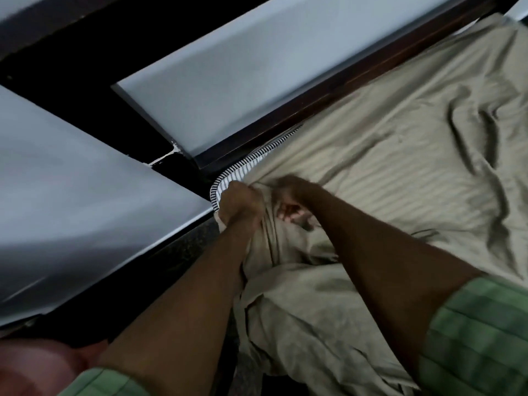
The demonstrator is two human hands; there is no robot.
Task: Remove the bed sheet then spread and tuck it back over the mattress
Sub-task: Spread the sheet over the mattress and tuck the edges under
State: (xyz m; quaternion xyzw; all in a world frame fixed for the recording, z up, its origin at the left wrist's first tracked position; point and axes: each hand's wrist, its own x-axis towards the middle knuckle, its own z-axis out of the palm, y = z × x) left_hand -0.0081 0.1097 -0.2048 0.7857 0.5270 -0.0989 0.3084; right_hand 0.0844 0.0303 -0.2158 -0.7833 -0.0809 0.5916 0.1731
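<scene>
At the far left of the frame, a pale grey-blue glossy panel (71,201) slanted down toward the centre, edged by a dark, nearly black frame (94,61); a second such panel ran along the top. In the lower left corner a blurred reddish shape (37,367) was cut off by the frame edge and could not be identified.

The left forearm rose from the bottom centre, a green ribbed sleeve (105,384) at its base, and ended in the left hand (241,207) just left of centre. That hand was clenched on a bunch of the crumpled khaki-beige striped bed sheet (385,155), knuckles up, right at the exposed corner of the black-and-white striped mattress (228,178). Only a narrow strip of mattress showed along the dark brown wooden bed rail (328,90); the rest lay hidden under the sheet.

Just right of it, the right hand (291,204) was blurred. Its fingers curled down into a fold of the sheet, apparently gripping it, though the fingertips were hard to make out. The right forearm ran down to the lower right, where a green sleeve was cut off by the edge.

The sheet covered the mattress across the right half, wrinkled, and hung gathered in loose folds below both hands at the bottom centre.
</scene>
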